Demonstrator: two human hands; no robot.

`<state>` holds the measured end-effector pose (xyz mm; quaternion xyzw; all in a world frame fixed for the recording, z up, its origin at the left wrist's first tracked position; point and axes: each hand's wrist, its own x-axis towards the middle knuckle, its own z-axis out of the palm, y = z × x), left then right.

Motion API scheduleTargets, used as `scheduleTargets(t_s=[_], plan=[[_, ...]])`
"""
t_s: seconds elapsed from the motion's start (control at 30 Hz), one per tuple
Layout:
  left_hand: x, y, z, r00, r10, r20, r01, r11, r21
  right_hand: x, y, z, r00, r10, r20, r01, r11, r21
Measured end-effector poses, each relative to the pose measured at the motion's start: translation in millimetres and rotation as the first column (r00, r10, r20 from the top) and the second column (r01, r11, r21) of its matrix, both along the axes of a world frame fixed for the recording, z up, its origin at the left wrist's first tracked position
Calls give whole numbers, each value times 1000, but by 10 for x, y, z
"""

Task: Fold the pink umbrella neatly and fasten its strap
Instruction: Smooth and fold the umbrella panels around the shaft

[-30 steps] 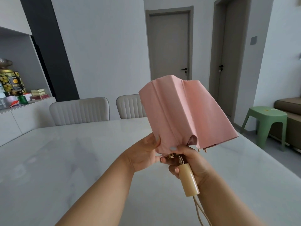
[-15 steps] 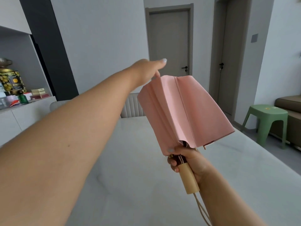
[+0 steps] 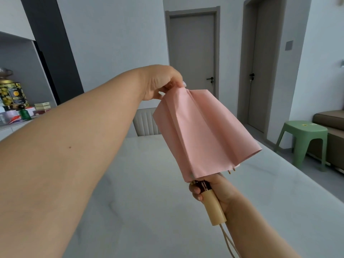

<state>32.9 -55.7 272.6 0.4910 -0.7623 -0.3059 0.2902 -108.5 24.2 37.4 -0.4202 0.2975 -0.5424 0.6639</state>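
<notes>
Above the tabletop (image 3: 149,183), right hand (image 3: 214,190) grips the handle (image 3: 214,209), left hand (image 3: 163,82) pinches the pink umbrella (image 3: 202,135) at its tip; folding stage, pleats loose; next, likely wrap pleats round, then strap.

Pink umbrella (image 3: 202,135) being held up over a table, collapsed but not yet wrapped.

Its canopy is hanging in loose pleats, flaring wider toward the handle end and tilting up and to the left. The cream handle (image 3: 214,209) is pointing down toward the camera, with a thin cord (image 3: 228,241) trailing from its end. No strap is showing.
</notes>
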Motion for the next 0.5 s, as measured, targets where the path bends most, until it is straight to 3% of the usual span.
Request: scheduleTargets(t_s=[0.07, 0.2, 0.37, 0.5], plan=[[-7, 11, 10, 999, 31, -25, -31, 999, -9, 8, 16, 30, 1000, 22, -7, -22, 1000, 0], [19, -13, -34, 979, 170, 111, -158, 982, -107, 2, 32, 66, 998, 54, -22, -54, 998, 21], [63, -13, -62, 984, 133, 118, -130, 991, -38, 10, -12, 40, 993, 78, 93, -83, 995, 48], [31, -44, -62, 982, 182, -44, -183, 983, -19, -4, -41, 17, 982, 98, 162, -110, 992, 65]])
